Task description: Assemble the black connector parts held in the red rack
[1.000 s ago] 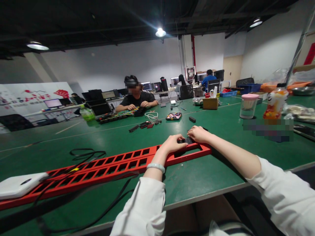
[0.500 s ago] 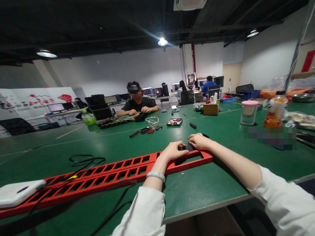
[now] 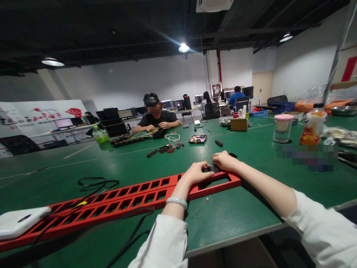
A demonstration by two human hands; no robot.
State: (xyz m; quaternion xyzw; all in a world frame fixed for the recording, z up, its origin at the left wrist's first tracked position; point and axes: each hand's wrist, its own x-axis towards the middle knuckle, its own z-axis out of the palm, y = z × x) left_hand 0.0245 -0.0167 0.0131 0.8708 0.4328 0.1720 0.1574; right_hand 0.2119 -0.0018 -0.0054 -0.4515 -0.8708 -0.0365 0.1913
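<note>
At the right end of the long red slotted frame (image 3: 134, 197), a small black part (image 3: 212, 169) sits on the frame's upper rail, above the large end opening. Both hands meet on it. The left hand (image 3: 196, 172) is curled, fingers bent down onto the part's left side, with the wrist lying across the frame; the right hand (image 3: 224, 160) is likewise curled, fingertips on the part's right side. Whether either hand fully encloses the part cannot be told, since the fingers cover most of it.

For good seating, pressure should probably be even from both sides, so that the part stays square to the rail and does not tip into the opening. The left forearm resting on the frame likely steadies it against the green table (image 3: 245, 208); that contact is worth keeping.

Black cables (image 3: 95, 183) cross the frame further left, beside a white device (image 3: 19, 222) lying on its far end. More small black and red parts (image 3: 163, 149) lie well apart toward the table's centre. Across the table, another person (image 3: 154, 117) works on a separate dark frame with coloured wires (image 3: 134, 136).
</note>
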